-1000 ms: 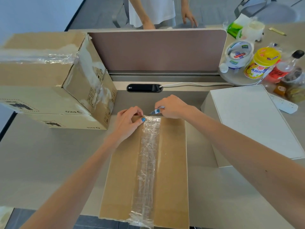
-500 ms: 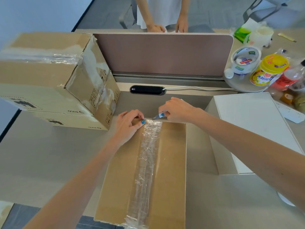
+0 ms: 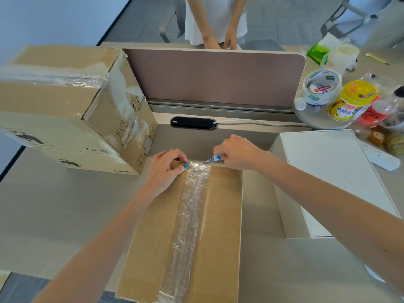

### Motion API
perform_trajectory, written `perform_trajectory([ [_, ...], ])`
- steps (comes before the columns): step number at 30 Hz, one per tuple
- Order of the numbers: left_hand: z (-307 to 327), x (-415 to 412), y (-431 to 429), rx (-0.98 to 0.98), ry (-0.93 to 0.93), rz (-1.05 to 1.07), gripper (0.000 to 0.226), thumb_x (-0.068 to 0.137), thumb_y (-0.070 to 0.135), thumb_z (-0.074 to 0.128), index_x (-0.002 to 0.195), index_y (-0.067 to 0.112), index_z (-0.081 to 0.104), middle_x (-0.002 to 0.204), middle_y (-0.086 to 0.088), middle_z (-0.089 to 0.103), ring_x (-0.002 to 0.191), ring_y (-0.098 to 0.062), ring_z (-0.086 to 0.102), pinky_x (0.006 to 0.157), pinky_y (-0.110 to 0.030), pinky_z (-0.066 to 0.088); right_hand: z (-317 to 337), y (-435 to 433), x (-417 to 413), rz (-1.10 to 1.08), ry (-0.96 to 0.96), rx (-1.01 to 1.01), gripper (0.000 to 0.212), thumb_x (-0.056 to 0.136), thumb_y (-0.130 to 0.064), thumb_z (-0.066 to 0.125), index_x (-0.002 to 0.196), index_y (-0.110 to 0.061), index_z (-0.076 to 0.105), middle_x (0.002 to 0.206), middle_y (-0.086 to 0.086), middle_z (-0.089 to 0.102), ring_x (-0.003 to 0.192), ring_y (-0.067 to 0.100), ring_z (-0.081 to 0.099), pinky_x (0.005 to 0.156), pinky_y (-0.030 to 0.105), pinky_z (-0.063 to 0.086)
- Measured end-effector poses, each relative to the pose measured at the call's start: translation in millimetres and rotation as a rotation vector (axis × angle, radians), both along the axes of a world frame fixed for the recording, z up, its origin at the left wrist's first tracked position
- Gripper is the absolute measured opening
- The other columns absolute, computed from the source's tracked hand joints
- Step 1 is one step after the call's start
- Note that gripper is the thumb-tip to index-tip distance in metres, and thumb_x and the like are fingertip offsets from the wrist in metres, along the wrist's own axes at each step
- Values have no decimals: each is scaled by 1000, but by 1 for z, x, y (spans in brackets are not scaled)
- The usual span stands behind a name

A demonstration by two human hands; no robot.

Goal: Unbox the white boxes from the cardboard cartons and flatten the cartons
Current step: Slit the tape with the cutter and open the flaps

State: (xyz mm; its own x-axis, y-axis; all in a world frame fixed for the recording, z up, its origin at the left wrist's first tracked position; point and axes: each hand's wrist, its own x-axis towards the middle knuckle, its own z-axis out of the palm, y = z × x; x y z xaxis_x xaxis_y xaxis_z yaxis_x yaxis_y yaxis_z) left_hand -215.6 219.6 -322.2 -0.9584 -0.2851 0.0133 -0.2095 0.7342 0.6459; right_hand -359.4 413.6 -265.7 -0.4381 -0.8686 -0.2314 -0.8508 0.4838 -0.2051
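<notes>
A person works at a grey office table (image 3: 54, 215), where a brown cardboard carton (image 3: 223, 215) lies directly in front of them, its flaps closed under a strip of crinkled clear tape (image 3: 192, 211) running down the middle seam. The left hand (image 3: 167, 169), fingers curled, pinches the far end of the tape at the carton's far edge. The right hand (image 3: 238, 153) grips a small blue-and-white cutter (image 3: 213, 159), with the blade tip just at that same end of the tape.

A white rectangular box (image 3: 332, 171) stands on the table just to the right of the carton, apart from it and out of any packaging, which suggests one unboxing is done. Whether the carton under the blade is full or empty cannot be told. It is not yet flattened, and its tape looks uncut along its length.

At the left, two more brown cartons (image 3: 54, 95) sit stacked, the upper one sealed with clear tape, so most of the job appears to lie ahead. A mauve desk divider (image 3: 214, 77) runs behind the work, jars and bottles of snacks (image 3: 352, 101) crowd the right corner, and a second person (image 3: 215, 18) stands beyond the divider.
</notes>
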Motion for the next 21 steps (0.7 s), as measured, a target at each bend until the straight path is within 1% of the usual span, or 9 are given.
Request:
perform_trajectory([
  [2,-1,0,-1,-10,-8,7,10,93,14,64,97,23,63,98,26,57,99,26,38,93,-21,18,1,2,1,-8,3,3,29,96,-12,41,115,-18,63,88,-5,48,85,16,42,74,21,20],
  [4,-3,0,-2,-14,-28,14,10,93,18,65,96,27,62,97,26,60,102,7,45,95,-26,23,1,4,1,-12,5,9,29,96,-12,41,115,-18,63,92,-3,55,87,17,46,75,21,21],
  [5,-4,0,-3,-15,-39,19,10,93,20,65,96,28,62,97,26,60,107,-3,46,94,-27,23,0,4,1,-15,8,15,29,96,-13,41,114,-19,63,96,-1,60,90,18,49,75,22,22],
  [7,-4,0,-3,-10,-58,32,10,93,21,65,96,30,61,98,26,60,113,-11,45,92,-27,22,-2,4,2,-27,23,25,28,96,-13,40,113,-19,62,102,2,64,94,21,53,76,24,24],
  [9,-2,-1,-2,-11,-60,37,11,93,20,64,96,30,61,98,26,60,113,-12,45,92,-27,22,-8,4,5,-57,44,20,26,96,-15,39,110,-19,61,102,3,66,93,22,56,79,27,32],
  [11,0,-1,1,17,-65,57,11,93,19,64,95,29,60,96,27,59,108,-9,46,92,-28,23,-13,7,9,-120,60,3,24,96,-17,39,106,-19,61,101,3,68,91,23,58,82,31,39],
  [13,0,-2,2,81,-58,61,13,92,16,64,92,29,60,92,23,62,98,0,49,97,-35,30,-16,8,15,-195,84,-21,23,94,-17,40,102,-19,62,98,3,68,87,26,60,77,32,46],
  [15,-1,-4,1,128,-46,58,17,90,14,64,88,29,59,92,19,63,94,4,53,101,-46,37,-14,6,21,-242,121,-18,22,91,-17,43,100,-19,63,94,3,67,83,27,61,73,33,51],
  [21,0,-8,5,160,-17,91,23,88,11,63,81,32,57,93,16,61,89,13,50,102,-53,36,-6,9,27,-352,187,-65,18,90,-18,49,102,-18,62,90,2,64,77,26,60,68,34,50],
])
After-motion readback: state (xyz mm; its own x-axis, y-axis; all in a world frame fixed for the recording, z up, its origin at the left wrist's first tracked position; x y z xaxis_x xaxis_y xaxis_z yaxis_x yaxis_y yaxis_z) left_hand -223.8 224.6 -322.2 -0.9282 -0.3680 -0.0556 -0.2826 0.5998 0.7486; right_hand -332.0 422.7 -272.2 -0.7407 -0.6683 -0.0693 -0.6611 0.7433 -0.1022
